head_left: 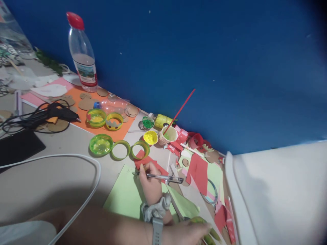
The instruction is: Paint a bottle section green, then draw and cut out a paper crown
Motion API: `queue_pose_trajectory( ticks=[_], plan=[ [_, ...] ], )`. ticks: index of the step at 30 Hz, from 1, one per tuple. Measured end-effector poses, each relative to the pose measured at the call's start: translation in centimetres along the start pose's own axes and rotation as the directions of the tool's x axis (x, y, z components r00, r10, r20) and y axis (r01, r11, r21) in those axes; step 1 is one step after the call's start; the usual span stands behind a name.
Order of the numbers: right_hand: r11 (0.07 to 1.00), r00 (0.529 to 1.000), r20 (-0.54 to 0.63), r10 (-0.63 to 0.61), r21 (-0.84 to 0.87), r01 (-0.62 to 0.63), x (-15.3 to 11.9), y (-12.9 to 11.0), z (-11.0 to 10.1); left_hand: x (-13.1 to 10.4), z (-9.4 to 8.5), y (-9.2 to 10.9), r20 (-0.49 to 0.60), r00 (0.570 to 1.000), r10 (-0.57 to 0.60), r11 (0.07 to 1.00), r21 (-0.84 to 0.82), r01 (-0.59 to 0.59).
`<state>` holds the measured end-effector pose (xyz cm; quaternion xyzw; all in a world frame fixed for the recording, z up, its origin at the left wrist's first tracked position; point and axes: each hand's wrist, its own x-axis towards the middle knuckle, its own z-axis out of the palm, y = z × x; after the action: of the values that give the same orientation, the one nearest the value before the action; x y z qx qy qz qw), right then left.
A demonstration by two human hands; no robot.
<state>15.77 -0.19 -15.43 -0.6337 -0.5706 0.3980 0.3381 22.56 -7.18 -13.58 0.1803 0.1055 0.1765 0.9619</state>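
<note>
My right hand [150, 182] is closed around a black-and-clear pen [165, 177], a grey scrunchie on its wrist. The pen's tip touches a light green sheet [120, 194] near faint pencil-like marks. Crossing from the lower left, my left arm wears a grey watch, and my left hand [189, 233] is at the bottom right. It appears closed on scissors with green-yellow handles [198, 219]; its fingers are partly hidden. Red paper [159, 166] lies just beyond the pen hand. Green tape rings [120, 150] sit beyond the sheet.
A tall bottle [83, 58] stands by the blue wall. A paper cup [168, 135] with a red stick stands beside cups of yellow [150, 137] and green bits [148, 123]. A glue gun [61, 112] and white cable [98, 170] lie left; paper scraps [198, 173] cover the right.
</note>
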Motion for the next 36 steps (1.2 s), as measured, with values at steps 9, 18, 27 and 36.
queue_pose_trajectory(
  ticks=[9, 18, 27, 36],
  plan=[
    [0.999, 0.999, -0.034, 0.0, 0.042, 0.002, -0.2, 0.3, 0.0, 0.5, -0.2, -0.3, -0.012, 0.986, -0.164, 0.984, -0.076, 0.163],
    [0.999, 0.999, -0.054, 0.002, 0.033, 0.0, -0.2, 0.3, -0.1, 0.2, 0.0, -0.1, -0.072, 0.975, -0.208, 0.975, -0.088, 0.202],
    [1.0, 1.0, -0.011, 0.007, 0.012, -0.007, -0.1, 0.2, -0.3, -0.5, 0.4, 1.2, -0.063, 0.976, -0.21, 0.976, -0.077, 0.205],
    [0.995, 0.997, -0.055, -0.056, 0.074, 0.06, -0.1, -0.6, 0.0, -0.2, 0.8, 1.3, -0.011, 0.989, -0.146, 0.989, -0.032, 0.146]
  ],
)
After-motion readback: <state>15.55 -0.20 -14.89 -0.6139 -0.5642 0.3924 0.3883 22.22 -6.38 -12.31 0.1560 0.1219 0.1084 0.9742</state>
